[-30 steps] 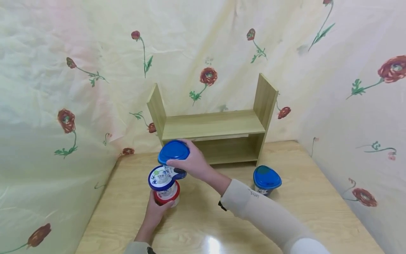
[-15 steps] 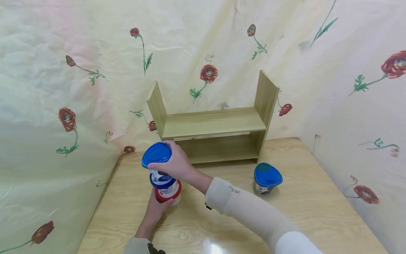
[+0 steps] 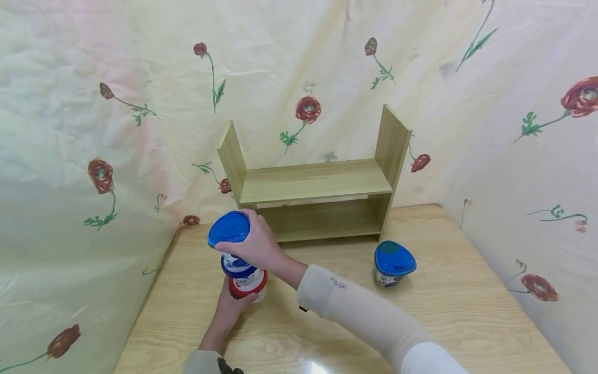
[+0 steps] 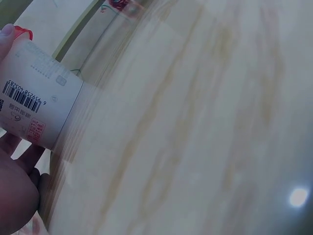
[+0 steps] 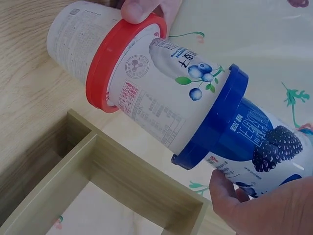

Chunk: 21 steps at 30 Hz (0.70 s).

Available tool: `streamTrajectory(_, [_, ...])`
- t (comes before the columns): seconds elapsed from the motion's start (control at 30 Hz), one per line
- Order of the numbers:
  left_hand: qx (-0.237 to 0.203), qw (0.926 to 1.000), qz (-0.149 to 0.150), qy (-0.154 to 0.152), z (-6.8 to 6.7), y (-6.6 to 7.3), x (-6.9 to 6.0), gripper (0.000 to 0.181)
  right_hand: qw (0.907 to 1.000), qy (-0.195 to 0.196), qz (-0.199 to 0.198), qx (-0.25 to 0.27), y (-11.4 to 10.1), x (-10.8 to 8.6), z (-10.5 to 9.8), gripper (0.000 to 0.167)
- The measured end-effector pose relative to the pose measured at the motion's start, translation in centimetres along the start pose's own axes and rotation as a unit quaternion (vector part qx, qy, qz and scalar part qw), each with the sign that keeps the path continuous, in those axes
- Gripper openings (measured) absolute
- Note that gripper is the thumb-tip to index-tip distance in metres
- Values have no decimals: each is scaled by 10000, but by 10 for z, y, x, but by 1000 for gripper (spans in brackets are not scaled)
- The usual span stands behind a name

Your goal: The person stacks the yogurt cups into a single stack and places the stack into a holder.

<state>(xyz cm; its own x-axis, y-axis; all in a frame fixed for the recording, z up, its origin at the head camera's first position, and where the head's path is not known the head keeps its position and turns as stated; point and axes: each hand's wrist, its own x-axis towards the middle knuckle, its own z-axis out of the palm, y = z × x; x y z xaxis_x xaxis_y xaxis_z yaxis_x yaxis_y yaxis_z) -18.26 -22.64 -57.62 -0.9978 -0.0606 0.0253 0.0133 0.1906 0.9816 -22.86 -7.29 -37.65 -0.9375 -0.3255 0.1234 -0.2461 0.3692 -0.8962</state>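
A stack of three printed tubs stands on the light wood-grain table [image 3: 467,311], nearer its left edge than its right. At the bottom, the round white tub with a red-rimmed lid [image 5: 80,41] is gripped by the left hand [image 3: 231,306], thumb and fingers curled round its sides. On it sits the white tub with a dark-blue rim and blueberry print [image 5: 166,98]; on top of that, the blackberry-print tub with a glossy bright-blue lid [image 3: 228,228] is pinched between the right hand's [image 3: 259,241] thumb and fingers — its base against the dark-blue rim.

A similar tub with a bright-blue, rounded-triangular lid [image 3: 394,262] stands well apart, toward the table's right edge. The pale wooden two-tier shelf [image 3: 317,182] stands near the back edge — flower-patterned sheeting [image 3: 261,88] hangs behind it.
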Motion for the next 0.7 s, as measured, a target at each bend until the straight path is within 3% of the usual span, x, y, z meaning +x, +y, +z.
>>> streamTrajectory(0.37, [-78,9999,95,-4,0,-2,1,96,9998,187,-2,-120,1,-2,5,100])
streamTrajectory(0.7, [27,10000,27,59,1,2,-1,100,9987,224,-348,308,6,-5,-16,96])
